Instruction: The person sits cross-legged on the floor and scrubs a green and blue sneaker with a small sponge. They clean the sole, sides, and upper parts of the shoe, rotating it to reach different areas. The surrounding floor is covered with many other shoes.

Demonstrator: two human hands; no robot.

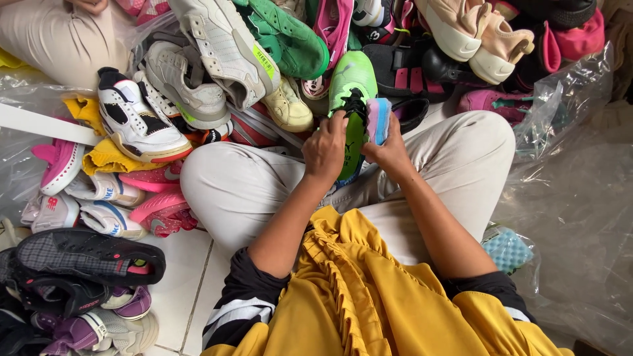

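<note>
A bright green sneaker [353, 99] is held over the lap, toe pointing away. The left hand [324, 148] is closed on its laces and upper. A pink-and-blue sponge [378, 120] is gripped in the right hand [389, 153], pressed against the sneaker's side. A pile of shoes [217, 59] lies just beyond.

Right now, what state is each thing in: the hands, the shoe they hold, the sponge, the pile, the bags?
left hand: closed on the green shoe's laces
right hand: gripping the sponge
green shoe: held over the lap, top up
sponge: pressed against the shoe's side
shoe pile: heaped, unsorted
plastic bags: crumpled, lying open
blue sponge: unused, on the floor by the knee
</note>
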